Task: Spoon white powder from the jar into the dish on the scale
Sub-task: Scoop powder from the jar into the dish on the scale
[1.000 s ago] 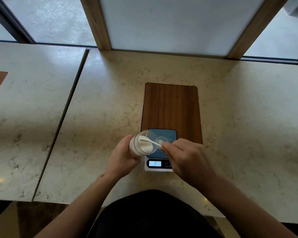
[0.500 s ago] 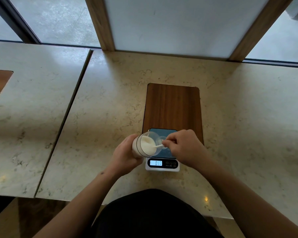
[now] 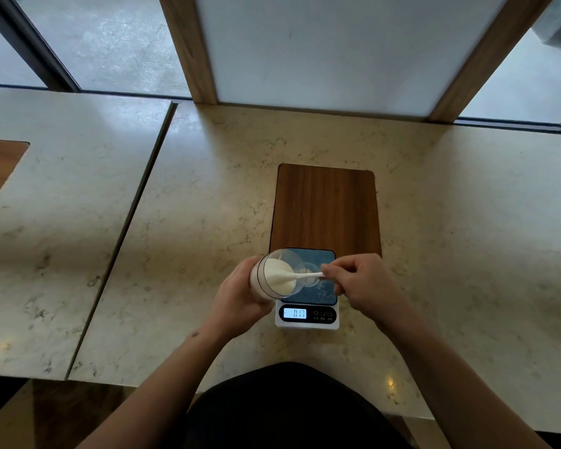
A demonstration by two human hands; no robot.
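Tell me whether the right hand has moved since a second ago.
Yes. The right hand then covered the scale display's right end; now it sits farther back and right, display fully visible.

Both bare forearms reach forward from the lower frame and converge. The left hand (image 3: 240,296) is cupped, fingers curled around a tilted clear glass jar (image 3: 277,277); the right hand (image 3: 360,280), knuckles up, pinches a slender white spoon (image 3: 305,276) between thumb and fingertips.

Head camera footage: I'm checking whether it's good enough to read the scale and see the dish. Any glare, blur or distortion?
Head view: wide-angle bending at the edges; window glare on the table; the scale display is lit but soft; the clear dish is faint beside the jar and spoon.
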